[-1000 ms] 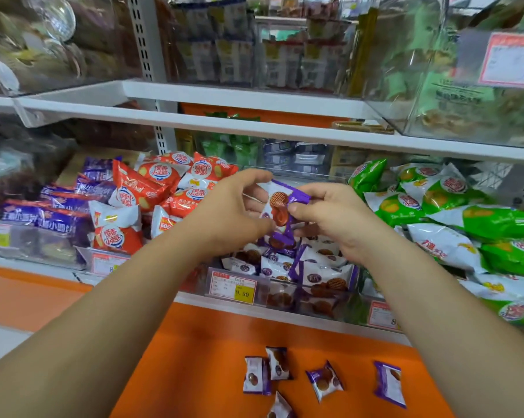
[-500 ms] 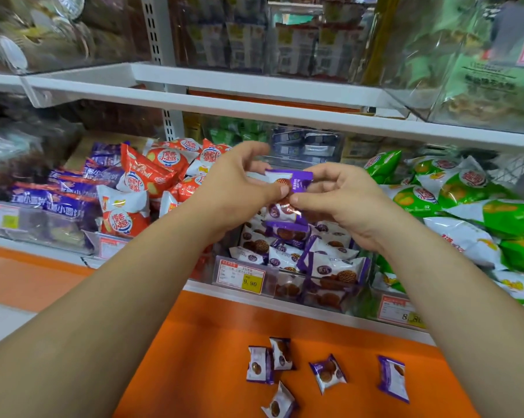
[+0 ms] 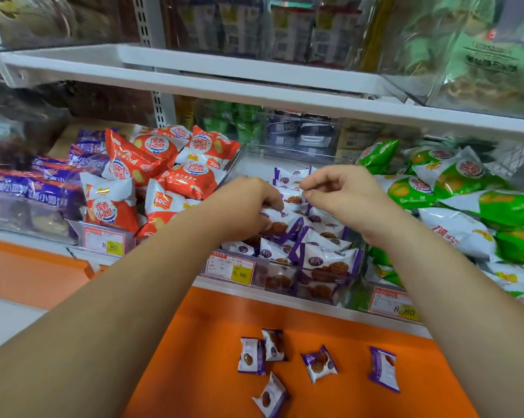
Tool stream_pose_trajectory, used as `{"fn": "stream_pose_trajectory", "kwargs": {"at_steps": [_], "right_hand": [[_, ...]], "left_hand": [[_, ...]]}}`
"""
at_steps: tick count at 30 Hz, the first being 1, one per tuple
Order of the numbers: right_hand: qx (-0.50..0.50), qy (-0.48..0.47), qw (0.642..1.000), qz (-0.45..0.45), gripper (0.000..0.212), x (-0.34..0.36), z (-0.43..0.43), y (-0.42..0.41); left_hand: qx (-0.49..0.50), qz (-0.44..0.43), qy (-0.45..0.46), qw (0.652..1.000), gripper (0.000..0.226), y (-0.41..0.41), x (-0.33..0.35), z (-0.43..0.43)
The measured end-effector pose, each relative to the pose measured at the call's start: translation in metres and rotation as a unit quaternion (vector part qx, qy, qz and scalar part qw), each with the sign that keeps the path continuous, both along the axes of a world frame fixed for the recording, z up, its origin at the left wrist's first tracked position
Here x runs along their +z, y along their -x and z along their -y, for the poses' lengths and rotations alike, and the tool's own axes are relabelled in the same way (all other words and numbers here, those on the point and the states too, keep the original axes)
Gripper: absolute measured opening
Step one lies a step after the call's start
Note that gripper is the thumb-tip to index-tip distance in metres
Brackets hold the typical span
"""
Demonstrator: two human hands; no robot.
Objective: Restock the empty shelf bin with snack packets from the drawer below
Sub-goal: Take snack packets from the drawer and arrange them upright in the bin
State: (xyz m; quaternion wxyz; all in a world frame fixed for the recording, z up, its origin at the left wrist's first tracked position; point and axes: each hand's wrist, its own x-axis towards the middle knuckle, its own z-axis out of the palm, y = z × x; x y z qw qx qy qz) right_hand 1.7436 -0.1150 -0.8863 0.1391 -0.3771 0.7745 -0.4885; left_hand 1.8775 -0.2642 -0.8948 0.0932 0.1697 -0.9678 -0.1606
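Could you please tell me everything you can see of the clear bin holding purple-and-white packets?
The clear bin, seemingly plastic, sits on the white shelf between red packets and green packets. A 9.90 price label fronts it. Its front holds purple-and-white packets; its rear floor shows bare. The left hand reaches among them; the right hand hovers above.
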Motion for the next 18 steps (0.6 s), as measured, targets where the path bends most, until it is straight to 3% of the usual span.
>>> {"fn": "stream_pose_trajectory", "kwargs": {"at_steps": [7, 15, 18], "right_hand": [[0.012, -0.035, 0.998, -0.053, 0.017, -0.01, 0.001, 0.005], [0.026, -0.049, 0.991, -0.121, 0.011, -0.012, 0.003, 0.001], [0.03, -0.042, 0.989, -0.139, 0.015, -0.009, -0.005, -0.009]], "left_hand": [[-0.018, -0.025, -0.048, 0.998, 0.023, 0.02, -0.025, -0.002], [-0.001, -0.039, -0.037, 0.999, 0.025, 0.019, -0.03, -0.006], [0.024, -0.071, -0.034, 0.997, 0.038, 0.005, -0.022, -0.01]]}}
